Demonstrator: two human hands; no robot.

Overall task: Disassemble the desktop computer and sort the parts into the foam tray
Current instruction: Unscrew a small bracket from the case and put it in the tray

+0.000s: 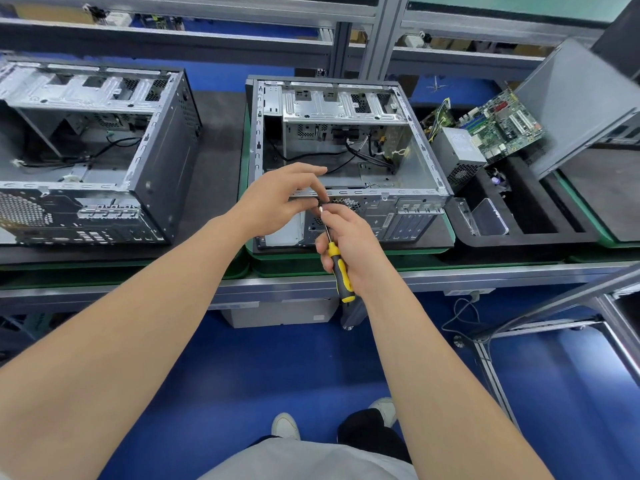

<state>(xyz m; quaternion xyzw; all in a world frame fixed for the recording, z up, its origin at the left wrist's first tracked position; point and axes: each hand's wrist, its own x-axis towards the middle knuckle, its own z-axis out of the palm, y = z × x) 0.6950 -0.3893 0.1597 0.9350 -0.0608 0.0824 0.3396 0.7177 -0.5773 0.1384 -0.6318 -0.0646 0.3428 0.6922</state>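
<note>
Right hand [349,244] grips yellow-black screwdriver [338,268], tip at rear edge of open computer case [412,209]. Left hand [280,199] pinches small dark part [322,201] at tip, likely a screw. Pinch firmly, lift clear, then drop into foam tray [519,234] just right of case.

Bare forearms [138,323]; light grey top [304,460]; black trousers [367,434]; white shoes [284,426].

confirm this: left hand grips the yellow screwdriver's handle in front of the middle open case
Wrong hand: the head view shows the right hand gripping the yellow screwdriver by its handle, while the left hand pinches at its tip. The rest stands.
</note>
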